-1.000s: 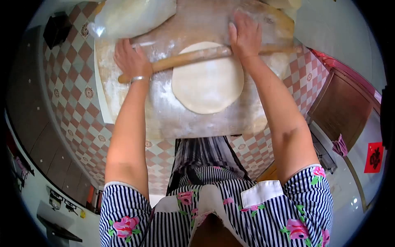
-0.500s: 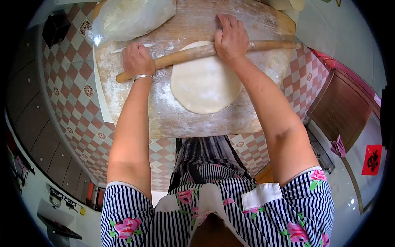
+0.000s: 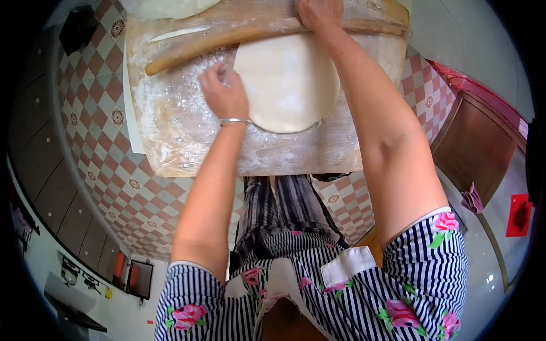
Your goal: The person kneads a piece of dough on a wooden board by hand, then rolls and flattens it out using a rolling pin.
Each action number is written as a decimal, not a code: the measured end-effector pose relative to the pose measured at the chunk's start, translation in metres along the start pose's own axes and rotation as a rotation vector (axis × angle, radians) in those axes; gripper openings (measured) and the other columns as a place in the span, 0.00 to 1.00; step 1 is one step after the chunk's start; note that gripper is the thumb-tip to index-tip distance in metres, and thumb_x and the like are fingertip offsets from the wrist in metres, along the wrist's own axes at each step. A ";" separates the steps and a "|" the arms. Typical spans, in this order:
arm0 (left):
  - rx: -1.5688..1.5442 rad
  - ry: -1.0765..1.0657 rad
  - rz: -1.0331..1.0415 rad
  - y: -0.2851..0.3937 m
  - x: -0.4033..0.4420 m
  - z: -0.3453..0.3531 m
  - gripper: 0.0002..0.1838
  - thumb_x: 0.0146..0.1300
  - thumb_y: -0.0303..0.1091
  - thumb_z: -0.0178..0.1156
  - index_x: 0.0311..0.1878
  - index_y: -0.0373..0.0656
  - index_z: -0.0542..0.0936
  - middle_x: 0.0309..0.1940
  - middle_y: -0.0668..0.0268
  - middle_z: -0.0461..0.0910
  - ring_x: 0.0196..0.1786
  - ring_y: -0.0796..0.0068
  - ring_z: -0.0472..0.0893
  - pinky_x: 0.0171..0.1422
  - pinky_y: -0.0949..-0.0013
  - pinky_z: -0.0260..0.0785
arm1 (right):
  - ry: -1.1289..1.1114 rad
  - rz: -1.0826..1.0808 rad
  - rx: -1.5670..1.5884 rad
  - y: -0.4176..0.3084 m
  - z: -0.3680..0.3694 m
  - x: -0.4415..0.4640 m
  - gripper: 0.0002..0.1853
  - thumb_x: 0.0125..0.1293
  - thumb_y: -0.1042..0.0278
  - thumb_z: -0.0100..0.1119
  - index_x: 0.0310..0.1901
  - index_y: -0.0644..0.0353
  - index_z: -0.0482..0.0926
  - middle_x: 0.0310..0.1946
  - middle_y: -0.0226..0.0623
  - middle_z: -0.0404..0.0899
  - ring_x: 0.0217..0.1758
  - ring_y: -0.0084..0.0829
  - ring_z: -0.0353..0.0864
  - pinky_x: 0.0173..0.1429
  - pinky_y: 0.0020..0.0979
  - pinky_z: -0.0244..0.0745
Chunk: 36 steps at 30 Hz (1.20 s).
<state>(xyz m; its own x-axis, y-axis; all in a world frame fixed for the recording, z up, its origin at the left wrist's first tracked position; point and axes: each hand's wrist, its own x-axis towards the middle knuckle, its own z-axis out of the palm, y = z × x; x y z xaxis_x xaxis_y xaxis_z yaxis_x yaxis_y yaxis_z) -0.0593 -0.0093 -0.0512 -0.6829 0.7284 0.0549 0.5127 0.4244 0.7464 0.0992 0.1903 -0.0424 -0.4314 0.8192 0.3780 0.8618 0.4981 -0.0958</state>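
A round, flat sheet of dough [image 3: 286,85] lies on a flour-dusted wooden board [image 3: 176,128]. Across the far edge of the dough runs a long wooden rolling pin [image 3: 227,37], slanting down to the left. My right hand [image 3: 322,12] grips the pin near its middle, its fingers partly cut off by the top of the view. Off the pin, my left hand [image 3: 223,94] is beside the dough's left edge, fingers loosely bent and apart, a little blurred, with nothing seen in them.
A clear plastic bag [image 3: 168,7] with something pale inside sits at the board's far left. Loose flour marks the board's left side. Checkered floor tiles [image 3: 116,148] surround the board, and a brown wooden panel [image 3: 478,150] stands at right.
My left hand has let go of the rolling pin and moved right and nearer to me, beside the dough. The pin and my right hand have shifted farther away over the dough.
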 end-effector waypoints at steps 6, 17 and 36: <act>0.294 -0.429 -0.212 0.013 0.005 -0.016 0.20 0.57 0.46 0.69 0.38 0.35 0.84 0.35 0.51 0.84 0.41 0.55 0.83 0.48 0.59 0.73 | -0.147 -0.134 0.116 0.015 -0.042 -0.096 0.28 0.59 0.48 0.63 0.60 0.50 0.74 0.51 0.38 0.77 0.56 0.42 0.74 0.64 0.48 0.64; 0.169 -0.193 0.148 -0.040 -0.141 -0.110 0.18 0.66 0.44 0.58 0.55 0.49 0.80 0.60 0.57 0.75 0.64 0.52 0.70 0.70 0.46 0.56 | -0.395 -0.178 0.176 0.005 -0.143 -0.229 0.21 0.57 0.63 0.66 0.54 0.46 0.78 0.47 0.30 0.77 0.53 0.34 0.77 0.57 0.38 0.67; 0.436 -0.137 0.331 -0.042 0.042 -0.038 0.24 0.69 0.42 0.48 0.67 0.53 0.75 0.68 0.63 0.72 0.72 0.52 0.65 0.78 0.44 0.45 | -0.152 0.219 0.231 0.002 -0.040 -0.075 0.30 0.64 0.55 0.52 0.70 0.44 0.67 0.69 0.34 0.68 0.73 0.40 0.63 0.75 0.65 0.46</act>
<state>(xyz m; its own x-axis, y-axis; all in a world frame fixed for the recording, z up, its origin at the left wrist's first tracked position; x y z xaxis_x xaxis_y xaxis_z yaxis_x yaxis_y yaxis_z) -0.1295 -0.0175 -0.0553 -0.3901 0.9114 0.1307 0.8755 0.3232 0.3593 0.1437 0.1182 -0.0347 -0.2924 0.9381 0.1856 0.8628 0.3425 -0.3718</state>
